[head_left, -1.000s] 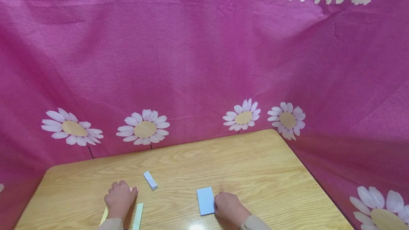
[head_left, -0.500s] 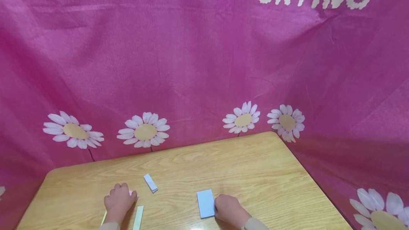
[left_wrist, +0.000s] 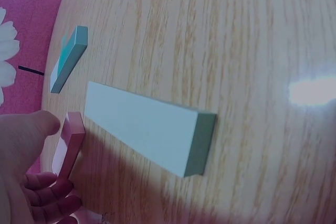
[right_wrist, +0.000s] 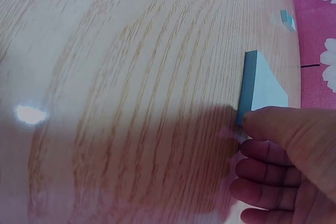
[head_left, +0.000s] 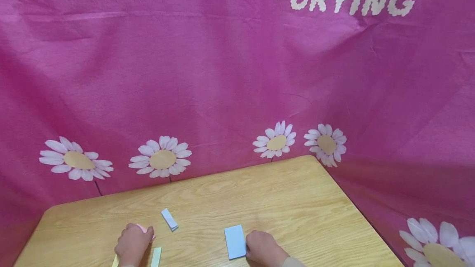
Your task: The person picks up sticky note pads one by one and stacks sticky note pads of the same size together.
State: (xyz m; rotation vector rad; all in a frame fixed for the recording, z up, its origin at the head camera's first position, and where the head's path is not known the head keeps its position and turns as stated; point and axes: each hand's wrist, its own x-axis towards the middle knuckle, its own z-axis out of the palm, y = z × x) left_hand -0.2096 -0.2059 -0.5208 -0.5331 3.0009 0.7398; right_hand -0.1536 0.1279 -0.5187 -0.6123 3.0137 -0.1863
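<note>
My left hand (head_left: pixel 131 243) lies over a small pink pad (left_wrist: pixel 69 142), perhaps sticky notes. Its thumb is near one end and its fingers are near the other; in the left wrist view a narrow gap shows beside the thumb. Right of that hand is a pale green narrow pad (head_left: pixel 156 257). A yellow strip (head_left: pixel 115 261) shows partly from under the left wrist. My right hand (head_left: pixel 264 247) rests on the table beside a larger light blue pad (head_left: pixel 235 242). Its thumb touches the pad's near corner, while the other fingers hang loosely curled below.
A narrow light blue pad (head_left: pixel 169 220) lies beyond the green one, slightly fanned at one end. Everything sits on a wooden table (head_left: pixel 289 201). Behind and to the right hangs a magenta cloth (head_left: pixel 208 73) with printed daisies and lettering.
The head view has shifted slightly. More of the pink pad shows beside my left hand, whose fingers have shifted a little. My right hand stays beside the blue pad.
</note>
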